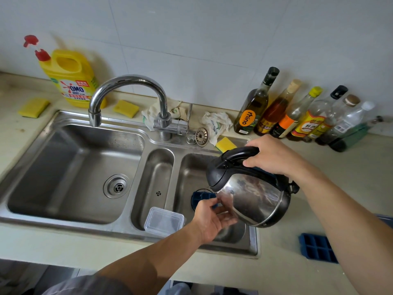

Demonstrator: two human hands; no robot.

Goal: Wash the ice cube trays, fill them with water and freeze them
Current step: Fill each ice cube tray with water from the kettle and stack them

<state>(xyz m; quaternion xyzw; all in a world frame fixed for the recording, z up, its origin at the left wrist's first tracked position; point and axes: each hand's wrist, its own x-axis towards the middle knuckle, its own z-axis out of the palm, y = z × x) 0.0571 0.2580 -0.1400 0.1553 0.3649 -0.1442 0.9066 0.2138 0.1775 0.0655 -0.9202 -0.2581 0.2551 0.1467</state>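
right hand point(274, 155) grips kettle point(255, 199), left hand point(209, 220) tray point(202, 198)

Single head-worn view, looking forward and down, close over the sink point(89, 167) and counter point(350, 177)

Soft daylight, glare on the sink point(89, 145), wide-angle bending at edges.

most of the blue tray point(202, 198) hides behind the kettle point(255, 196) and left hand point(209, 222).
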